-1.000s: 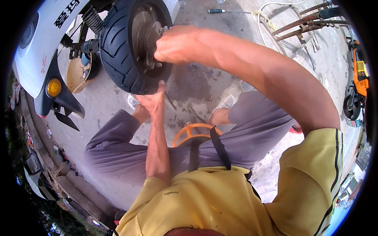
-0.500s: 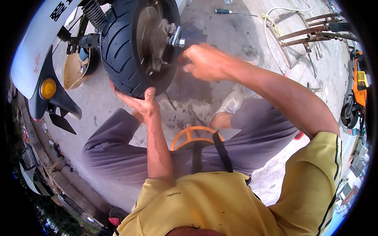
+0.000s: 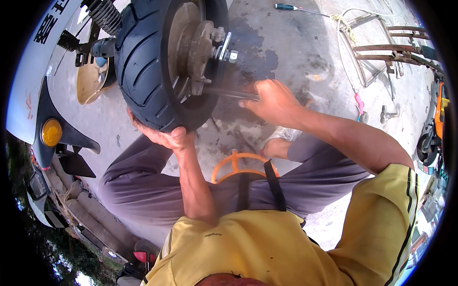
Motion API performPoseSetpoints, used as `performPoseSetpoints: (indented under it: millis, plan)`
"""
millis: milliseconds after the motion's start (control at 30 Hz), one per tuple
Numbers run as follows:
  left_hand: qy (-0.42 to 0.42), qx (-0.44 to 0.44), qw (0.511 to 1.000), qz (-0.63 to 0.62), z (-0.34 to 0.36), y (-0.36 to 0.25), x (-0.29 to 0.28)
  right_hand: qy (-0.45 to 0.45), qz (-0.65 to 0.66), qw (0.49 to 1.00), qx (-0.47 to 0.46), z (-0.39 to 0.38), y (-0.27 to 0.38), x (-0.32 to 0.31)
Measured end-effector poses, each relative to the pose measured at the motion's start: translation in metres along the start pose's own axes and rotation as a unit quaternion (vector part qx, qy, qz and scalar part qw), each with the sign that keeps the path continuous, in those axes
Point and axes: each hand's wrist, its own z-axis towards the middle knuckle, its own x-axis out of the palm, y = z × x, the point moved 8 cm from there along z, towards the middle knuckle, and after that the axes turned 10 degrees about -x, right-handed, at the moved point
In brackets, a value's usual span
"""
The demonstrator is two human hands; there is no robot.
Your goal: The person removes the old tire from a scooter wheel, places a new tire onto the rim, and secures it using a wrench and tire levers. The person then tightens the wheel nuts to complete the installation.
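A black scooter wheel hangs at the upper left, its hub and axle bolt with nut facing right. My left hand grips the underside of the tyre, thumb at the near edge. My right hand is closed on a long metal tool, which is blurred and reaches toward the lower hub. Whether its tip touches the hub, I cannot tell. The scooter's white body panel with an amber lamp is at the left.
A tan basin sits behind the wheel. A screwdriver, a hose, a metal frame and loose tools lie on the concrete floor at the right. An orange round-framed seat is between my legs. An orange vehicle stands at the far right.
My right hand has come away from the hub toward the right and down with the tool, uncovering the bolt and nut. My left hand has shifted round the tyre's underside.
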Motion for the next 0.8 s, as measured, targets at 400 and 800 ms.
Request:
performPoseSetpoints:
  millis: [400, 800]
  plan:
    - [-0.014, 0.042, 0.995, 0.085, 0.000, -0.002, -0.011, -0.044, 0.066, 0.997, -0.021, 0.001, -0.032, 0.023]
    - [0.008, 0.071, 0.984, 0.165, -0.008, 0.010, -0.029, 0.135, -0.130, 0.980, -0.063, 0.027, 0.009, -0.022]
